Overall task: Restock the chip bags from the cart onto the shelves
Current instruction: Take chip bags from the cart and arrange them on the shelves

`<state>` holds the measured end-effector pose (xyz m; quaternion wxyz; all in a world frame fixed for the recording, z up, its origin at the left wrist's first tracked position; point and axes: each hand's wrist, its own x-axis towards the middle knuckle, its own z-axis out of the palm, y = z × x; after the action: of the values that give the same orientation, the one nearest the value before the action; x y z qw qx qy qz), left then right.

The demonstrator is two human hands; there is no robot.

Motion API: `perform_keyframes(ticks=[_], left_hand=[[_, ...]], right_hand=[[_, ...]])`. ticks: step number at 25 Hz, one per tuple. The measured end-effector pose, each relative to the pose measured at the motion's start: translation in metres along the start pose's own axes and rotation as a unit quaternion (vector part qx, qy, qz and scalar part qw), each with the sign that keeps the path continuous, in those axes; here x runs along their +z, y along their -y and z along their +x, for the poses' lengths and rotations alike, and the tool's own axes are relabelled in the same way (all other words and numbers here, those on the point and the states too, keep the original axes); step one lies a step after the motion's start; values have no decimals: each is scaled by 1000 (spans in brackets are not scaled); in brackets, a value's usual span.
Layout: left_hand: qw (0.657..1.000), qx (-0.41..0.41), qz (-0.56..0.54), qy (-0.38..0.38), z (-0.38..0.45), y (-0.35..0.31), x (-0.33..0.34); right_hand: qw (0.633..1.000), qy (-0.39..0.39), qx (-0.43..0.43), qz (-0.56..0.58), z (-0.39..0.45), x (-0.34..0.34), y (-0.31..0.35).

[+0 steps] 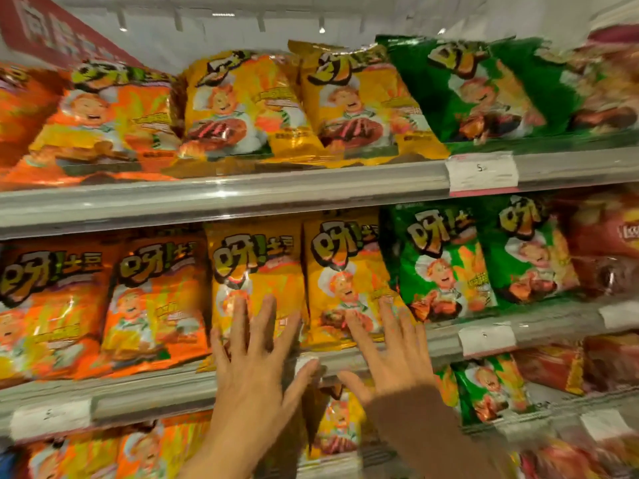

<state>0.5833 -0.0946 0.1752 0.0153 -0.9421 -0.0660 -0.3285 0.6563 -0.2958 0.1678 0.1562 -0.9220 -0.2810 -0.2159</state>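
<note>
Low in the centre of the frame, the left hand (254, 368) is spread wide, fingers straight, its fingertips lying flat against the lower front of a yellow chip bag (257, 278) on the middle shelf (145, 392). Just to its right, the right hand (389, 354), with a brown sleeve (425, 440) running down to the bottom edge, is also spread with straight fingers, which rest on the lower part of a second yellow chip bag (345, 278) standing beside the first. Both thumbs point inward across the shelf's front rail, close together but apart. Neither hand curls round anything.

The two yellow bags stand upright, side by side, in the middle of the frame. Left of them on the same shelf are orange chip bags (103, 299); right of them are green chip bags (446, 261), then red bags (608, 247) at the right edge. The upper shelf (242, 198) carries the same order: orange at upper left, yellow at centre, green at upper right, all leaning back. A white price tag (482, 172) sits on its rail towards the right. Below the hands, a lower shelf holds more orange, yellow and green bags, partly hidden by the arms. The frame is blurred, so small print cannot be read.
</note>
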Motion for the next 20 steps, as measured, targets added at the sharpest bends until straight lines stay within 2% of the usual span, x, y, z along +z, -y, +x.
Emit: perform_keyframes(ticks=[2,4,7,9,11,12,13,17,20], left_hand=[[999,-5,37,15,-2,-4,2],[998,7,55,32,-8,-3,1],[997,-12,69,31,-15,-10,-3],[998,15,57,13,-10,-29,-4],[997,72,29,14,4,-58,-2],[996,91,19,16,11,-74,1],[995,98,15,25,16,-87,6],[994,76,34,66,17,-105,23],[992,90,51,78,15,-100,21]], right_hand=[[999,4,-1,-35,5,-7,-5],[994,76,23,-72,13,-13,-11],[993,110,14,-50,12,-20,-15],[996,68,-4,49,19,-45,-20],[986,-35,-35,161,46,-67,-31],[981,-67,-53,176,66,-75,-36],[981,-63,-64,171,86,-83,-38],[987,117,-46,104,141,-79,-37],[985,143,-34,85,158,-72,-42]])
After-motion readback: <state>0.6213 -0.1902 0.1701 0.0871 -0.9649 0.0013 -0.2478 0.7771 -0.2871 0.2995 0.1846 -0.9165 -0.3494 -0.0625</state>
